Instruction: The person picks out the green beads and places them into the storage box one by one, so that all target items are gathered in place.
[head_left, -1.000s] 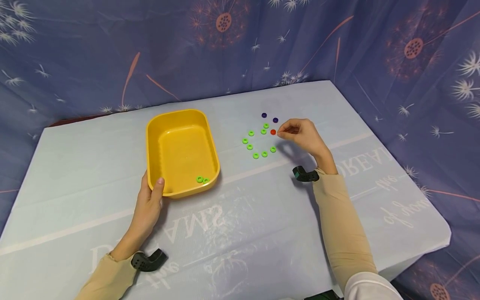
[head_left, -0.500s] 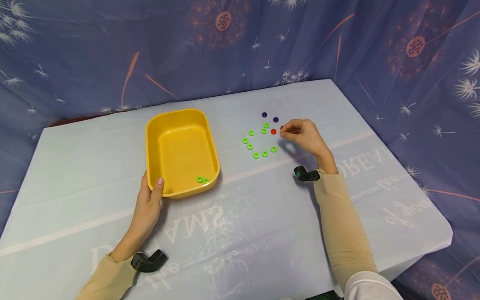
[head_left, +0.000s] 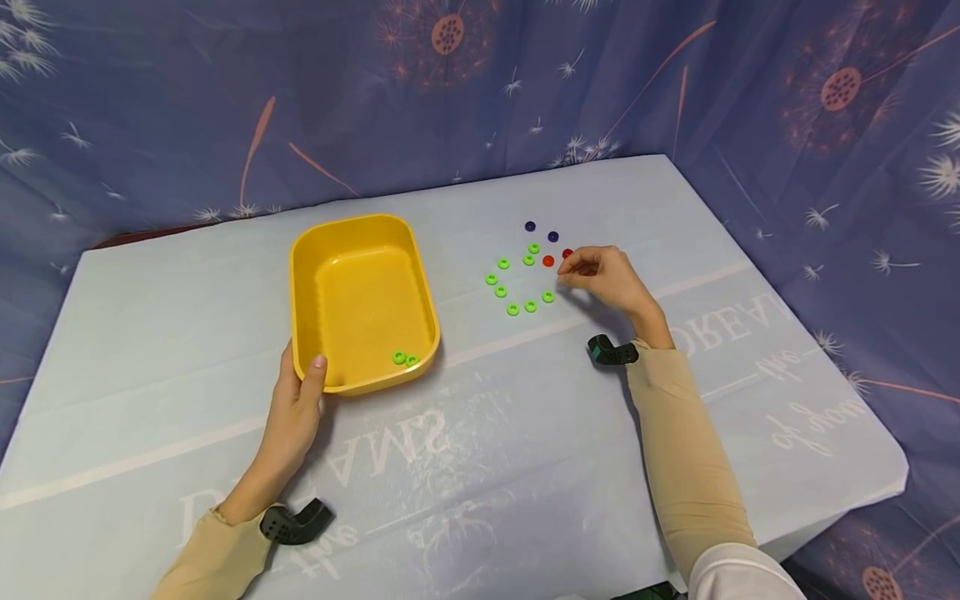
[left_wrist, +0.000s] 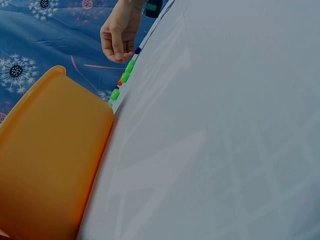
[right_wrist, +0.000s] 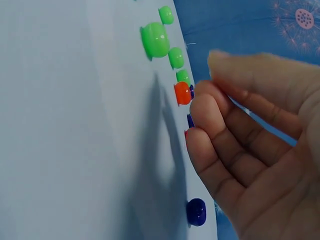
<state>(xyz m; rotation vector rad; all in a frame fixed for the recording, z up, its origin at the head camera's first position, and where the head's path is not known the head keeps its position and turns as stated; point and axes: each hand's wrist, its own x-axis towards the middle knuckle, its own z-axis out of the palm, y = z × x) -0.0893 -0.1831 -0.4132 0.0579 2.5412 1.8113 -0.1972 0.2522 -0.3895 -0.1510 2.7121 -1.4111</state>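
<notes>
My left hand [head_left: 296, 412] grips the near left corner of a yellow plastic tub [head_left: 367, 300], thumb over the rim. Two green ring beads [head_left: 399, 357] lie in its near right corner. My right hand [head_left: 609, 279] hovers low over the table, fingers loosely bent and nothing visible between thumb and fingertips [right_wrist: 205, 110]. Close by its fingertips lie a red-orange bead [head_left: 548, 261] and a darker red bead [head_left: 567, 253]. Several green beads [head_left: 531, 306] form a rough loop to their left. In the right wrist view, a dark blue bead [right_wrist: 196, 212] sits below the fingers.
Two dark blue beads [head_left: 552, 237] lie farther back. A pale printed cloth [head_left: 487, 467] covers the table, whose right edge slopes off beside my right arm. A blue floral curtain [head_left: 360, 100] hangs behind. Each wrist wears a black camera band [head_left: 611, 350].
My right hand shifts slightly right, then a little back toward me, uncovering the darker red bead. The left hand and tub stay in place.
</notes>
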